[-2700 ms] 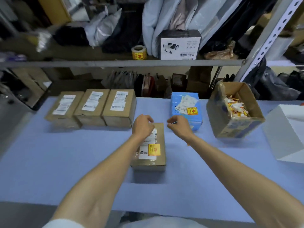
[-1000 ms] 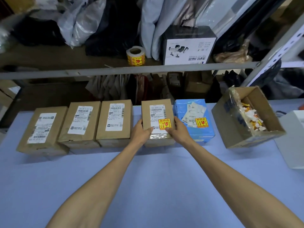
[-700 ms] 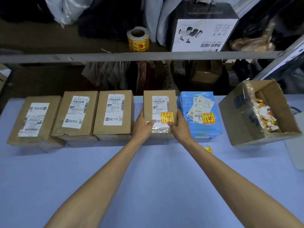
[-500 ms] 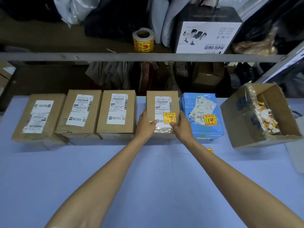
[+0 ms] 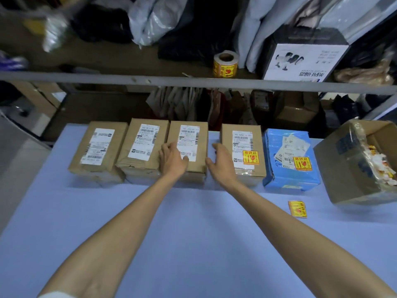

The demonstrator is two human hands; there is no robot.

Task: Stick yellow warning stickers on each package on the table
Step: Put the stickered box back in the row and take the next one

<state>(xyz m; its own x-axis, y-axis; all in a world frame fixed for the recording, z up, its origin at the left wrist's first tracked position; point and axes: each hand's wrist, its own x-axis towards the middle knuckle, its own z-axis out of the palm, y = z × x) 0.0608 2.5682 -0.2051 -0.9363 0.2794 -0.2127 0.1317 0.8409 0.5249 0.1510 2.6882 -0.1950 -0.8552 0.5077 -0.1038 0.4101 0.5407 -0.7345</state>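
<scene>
Reaching across the blue surface (image 5: 193,244), I have both hands at the third brown box (image 5: 190,147) in the row. My left hand (image 5: 173,161) lies flat on its near left corner, fingers spread loosely over the white label, gripping nothing. My right hand (image 5: 219,162) hangs open in the narrow gap on the box's right side, fingers relaxed, also holding nothing; I cannot tell whether it touches the box.

Two more brown boxes sit to the left, the far-left box (image 5: 97,150) and the second box (image 5: 142,148), pressed side by side and against the third. None of these three shows a yellow sticker. Just right of my right hand stands the fourth box (image 5: 242,147), with a yellow sticker (image 5: 250,157) on its near right corner. Beside that is a blue parcel (image 5: 290,160), stickered too.

A loose sticker (image 5: 297,209) lies on the surface near the parcel's front, well apart from my hands. An open carton (image 5: 354,166) with paper scraps inside sits tilted at the far right. On the shelf (image 5: 193,81) above, a sticker roll (image 5: 225,64) stands next to a white box (image 5: 305,61).
</scene>
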